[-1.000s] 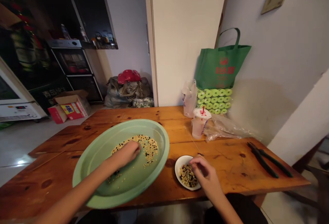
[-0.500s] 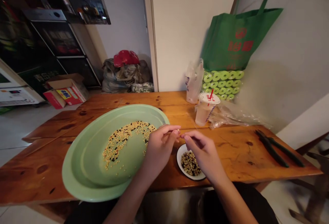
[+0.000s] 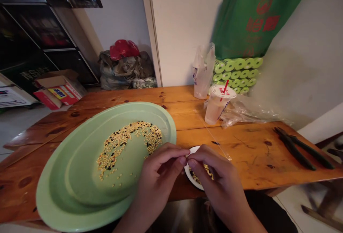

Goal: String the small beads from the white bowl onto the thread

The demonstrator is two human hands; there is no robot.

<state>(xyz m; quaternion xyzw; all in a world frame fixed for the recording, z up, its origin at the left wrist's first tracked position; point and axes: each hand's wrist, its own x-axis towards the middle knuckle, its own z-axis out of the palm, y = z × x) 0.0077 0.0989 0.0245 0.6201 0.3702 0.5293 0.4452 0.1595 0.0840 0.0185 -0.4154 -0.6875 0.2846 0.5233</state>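
Fingertips of left hand and right hand pinch close together by the white bowl; on what, I cannot tell.

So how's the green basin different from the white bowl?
The green basin is much larger than the white bowl. The pieces in the basin spread in a curved band, with bare floor beside it, while the visible ones in the bowl lie bunched. The right hand hides part of the bowl, not the basin. Both sit on the wooden table and contain small yellow and black pieces.
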